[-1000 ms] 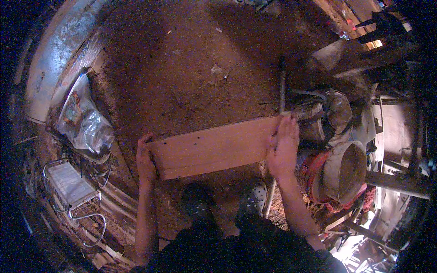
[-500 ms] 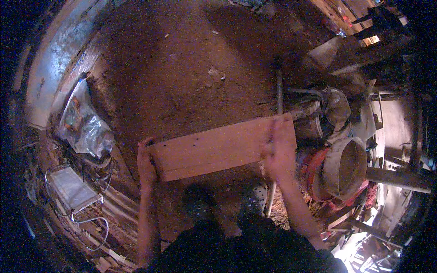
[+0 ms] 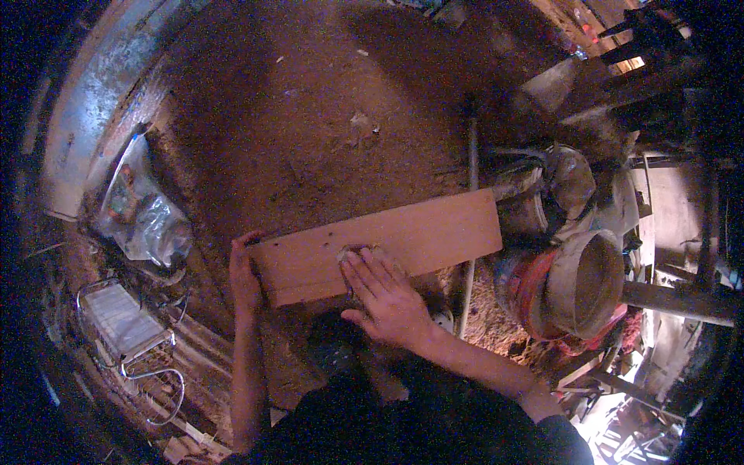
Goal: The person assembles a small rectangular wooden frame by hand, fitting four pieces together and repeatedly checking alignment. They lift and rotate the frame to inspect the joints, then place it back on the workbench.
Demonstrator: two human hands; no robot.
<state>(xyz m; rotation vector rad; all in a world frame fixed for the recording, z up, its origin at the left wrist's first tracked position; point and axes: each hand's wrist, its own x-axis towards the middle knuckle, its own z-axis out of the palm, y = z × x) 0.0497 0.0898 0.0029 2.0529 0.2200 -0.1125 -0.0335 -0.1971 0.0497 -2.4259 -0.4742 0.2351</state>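
A pale wooden board [image 3: 434, 229] with a few small dark holes lies slantwise in front of me, its right end farther away. My left hand [image 3: 246, 271] is closed round the board's left end, thumb side at the upper corner. My right hand [image 3: 384, 294] presses down on the middle of the board with fingers nearly straight. Under its fingers shows the edge of a thin greyish sheet [image 3: 346, 267], mostly hidden by the hand; its kind is hard to make out. My shoes are partly visible below the board.
On the right stand a round container [image 3: 585, 283] with a pale rim and a crumpled sack [image 3: 572, 182]. A long thin pole [image 3: 473, 155] runs past the board's right end. To the left lie a clear plastic bag [image 3: 147, 221] and a small metal-framed rack [image 3: 124, 314]. Brown dirt floor [image 3: 310, 139] lies beyond.
My right hand has moved left along the board, from near its right end to the middle. The left hand and the board have stayed almost in place.
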